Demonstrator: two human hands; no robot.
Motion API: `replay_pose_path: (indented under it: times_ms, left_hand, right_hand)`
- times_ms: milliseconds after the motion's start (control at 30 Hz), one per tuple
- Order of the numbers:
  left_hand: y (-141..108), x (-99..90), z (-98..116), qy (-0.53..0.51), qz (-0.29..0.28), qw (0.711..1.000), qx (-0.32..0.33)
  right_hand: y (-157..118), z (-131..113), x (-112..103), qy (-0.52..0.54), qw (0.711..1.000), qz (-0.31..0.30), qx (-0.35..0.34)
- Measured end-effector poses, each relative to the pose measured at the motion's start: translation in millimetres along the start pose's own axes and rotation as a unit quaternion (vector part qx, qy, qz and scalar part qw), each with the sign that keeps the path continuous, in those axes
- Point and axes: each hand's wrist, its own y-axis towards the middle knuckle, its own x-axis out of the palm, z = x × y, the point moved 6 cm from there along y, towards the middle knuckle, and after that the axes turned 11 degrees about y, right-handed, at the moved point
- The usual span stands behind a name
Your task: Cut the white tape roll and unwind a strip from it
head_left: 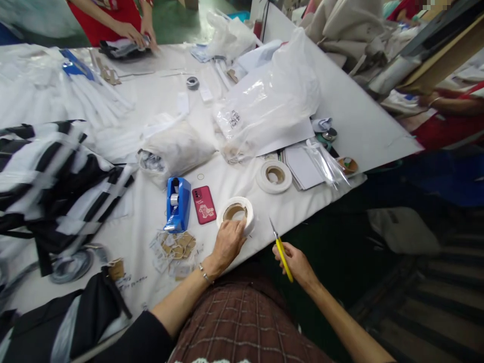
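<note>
White and cluttered, the table (264, 214) spreads away beyond our fingers. Our left hand (228, 245) grips a white roll (250, 210) by its near rim, fingers curled over at the cardboard core. Apart from it, on our right, the right hand (298, 262) has its fingers wrapped round yellow-handled snips (283, 254), the points leading ahead of them over the table's border.

We judge the points the chief hazard: a careless leftward swing could nick our left fingers or score the roll. Dragging the roll toward us might tip it over the border, since little table lies under those fingers. A sweep left could jostle the phone (204, 205) just beyond them, or scatter the small tags (179, 247) farther left.
</note>
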Motion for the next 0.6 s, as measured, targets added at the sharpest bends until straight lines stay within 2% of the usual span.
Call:
replay_pose_path:
  times_ms: [133,300,433,533,600]
  left_hand:
    - [2,29.0,19,0.093,-0.009,0.993,0.076]
    - [8,72.8,52,0.136,-0.060,0.979,0.143]
    - [12,102.0,63,0.166,-0.088,0.977,0.097]
    - [10,105.1,63,0.165,-0.068,0.983,0.051]
    - [9,100.9,60,0.165,-0.053,0.985,0.021]
  right_hand:
    - [-13,19,-41,-0.139,0.990,-0.038,0.015]
    - [-16,41,-86,-0.314,0.947,-0.059,0.026]
    - [-9,59,-126,-0.424,0.903,-0.064,0.007]
    - [2,66,-155,-0.477,0.875,-0.077,0.010]
    - [10,61,-168,-0.487,0.869,-0.090,-0.007]
